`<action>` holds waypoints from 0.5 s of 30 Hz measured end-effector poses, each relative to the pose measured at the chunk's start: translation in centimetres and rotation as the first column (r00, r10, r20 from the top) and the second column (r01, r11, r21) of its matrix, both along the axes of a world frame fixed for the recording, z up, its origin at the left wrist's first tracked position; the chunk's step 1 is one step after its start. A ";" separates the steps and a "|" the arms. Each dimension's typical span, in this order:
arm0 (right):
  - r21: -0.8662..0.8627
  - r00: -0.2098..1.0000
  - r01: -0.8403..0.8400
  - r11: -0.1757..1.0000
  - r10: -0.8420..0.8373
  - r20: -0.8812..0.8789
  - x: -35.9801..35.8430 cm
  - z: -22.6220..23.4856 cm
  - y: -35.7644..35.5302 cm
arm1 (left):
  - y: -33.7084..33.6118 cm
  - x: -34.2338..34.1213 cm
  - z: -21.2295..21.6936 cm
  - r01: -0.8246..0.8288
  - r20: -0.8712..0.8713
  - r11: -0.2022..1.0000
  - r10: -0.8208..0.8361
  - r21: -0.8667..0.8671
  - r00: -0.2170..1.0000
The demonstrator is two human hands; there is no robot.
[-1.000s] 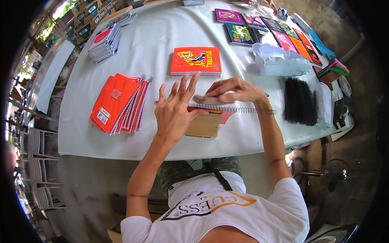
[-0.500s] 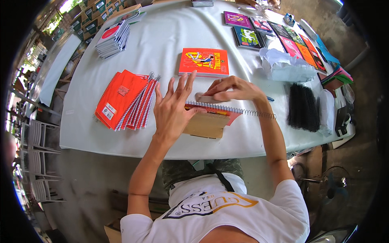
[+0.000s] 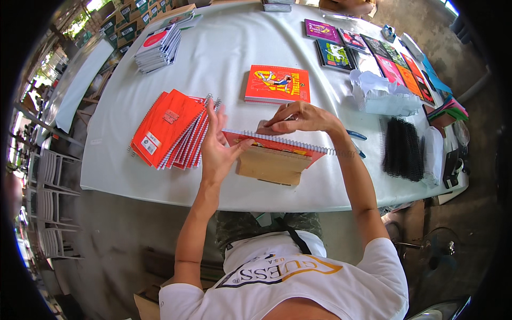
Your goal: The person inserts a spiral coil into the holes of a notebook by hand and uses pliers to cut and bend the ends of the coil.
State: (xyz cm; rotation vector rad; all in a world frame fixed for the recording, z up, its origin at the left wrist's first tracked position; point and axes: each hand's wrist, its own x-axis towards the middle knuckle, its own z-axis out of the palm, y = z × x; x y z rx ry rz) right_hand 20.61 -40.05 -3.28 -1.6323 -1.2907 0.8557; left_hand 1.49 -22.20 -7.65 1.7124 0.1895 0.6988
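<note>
A red notebook (image 3: 298, 148) stands on its edge near the table's front, spine up, with a wire coil (image 3: 332, 152) through its holes and sticking out past the right end. A tan block (image 3: 273, 166) sits against its near side. My left hand (image 3: 216, 149) grips the notebook's left end, thumb on the near face and fingers behind. My right hand (image 3: 304, 116) is closed on a small flat brownish piece (image 3: 265, 128) at the far side of the spine. What this piece is, I cannot tell.
Red spiral notebooks (image 3: 165, 130) are stacked at left. A thick red-and-yellow stack of pages (image 3: 277, 84) lies ahead. At right are black coils (image 3: 401, 149), a crumpled white wrapper (image 3: 384, 95), colourful covers (image 3: 381, 56) and a blue-handled tool (image 3: 356, 135), partly behind my forearm.
My left hand has shifted toward the notebook's left end and turned, its fingers less spread. The right hand still holds the brownish piece by the spine. The whole view has shifted slightly.
</note>
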 end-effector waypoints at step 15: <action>-0.091 0.997 0.061 0.994 -0.056 0.059 0.1 0.7 1.4 | 0.0 -0.4 -1.0 0.107 0.087 0.922 -0.080 -0.373 0.993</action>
